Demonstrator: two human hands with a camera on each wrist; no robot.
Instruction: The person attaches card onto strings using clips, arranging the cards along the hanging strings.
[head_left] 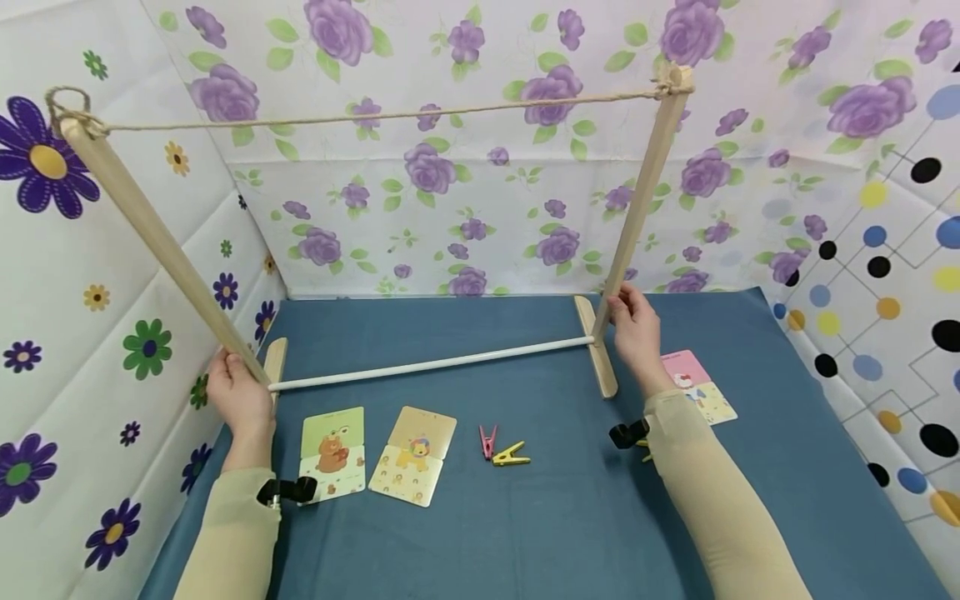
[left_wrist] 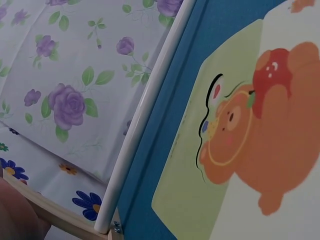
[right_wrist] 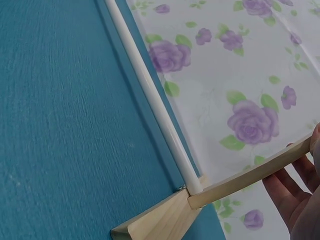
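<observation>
A wooden frame stands on the blue cloth, with a left post (head_left: 157, 237), a right post (head_left: 645, 187) and a white rod (head_left: 435, 363) joining them low down. Twine (head_left: 375, 118) is tied between the post tops. My left hand (head_left: 242, 398) grips the left post just above its foot (head_left: 276, 360). Near the base of the right post, my right hand (head_left: 636, 333) holds it between thumb and fingers; the right wrist view shows fingers (right_wrist: 282, 192) behind the wood. The bear card (left_wrist: 280, 130) lies close to the rod on the left side.
On the blue cloth (head_left: 450, 550) lie a lion card (head_left: 412, 457), a pink clothespin (head_left: 488, 442) and a yellow clothespin (head_left: 512, 455). A pink-topped card (head_left: 701, 390) sits beyond my right forearm, partly covered. Patterned sheets (head_left: 465, 217) wall the back and sides.
</observation>
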